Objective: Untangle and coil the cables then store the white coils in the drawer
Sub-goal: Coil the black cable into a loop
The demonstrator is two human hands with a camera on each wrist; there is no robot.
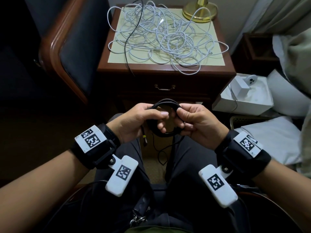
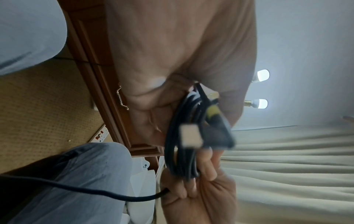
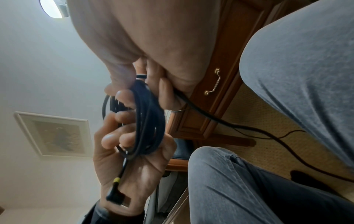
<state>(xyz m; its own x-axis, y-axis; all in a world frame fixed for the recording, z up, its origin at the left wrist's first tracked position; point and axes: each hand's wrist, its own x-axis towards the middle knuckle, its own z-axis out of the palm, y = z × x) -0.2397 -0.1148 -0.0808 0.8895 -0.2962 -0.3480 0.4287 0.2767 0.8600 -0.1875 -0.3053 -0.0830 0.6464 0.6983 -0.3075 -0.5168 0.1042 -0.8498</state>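
Note:
A black cable coil (image 1: 165,105) hangs over my lap in front of the nightstand, held by both hands. My left hand (image 1: 161,121) grips its left side and my right hand (image 1: 180,120) pinches its right side. A plug with a yellow band (image 1: 144,138) dangles below the left hand. The right wrist view shows the coil (image 3: 151,121) as several stacked loops, with a black tail (image 3: 249,128) running down to the carpet. A tangle of white cables (image 1: 168,39) covers the nightstand top, with a black cable (image 1: 133,32) lying across it. The drawer (image 1: 164,88) is closed.
A brass lamp base (image 1: 199,10) stands at the back right of the nightstand (image 1: 168,73). A dark padded chair (image 1: 70,47) is on the left. An open white box (image 1: 244,98) lies on the bedding to the right. A thin black wire (image 1: 161,153) lies on the carpet.

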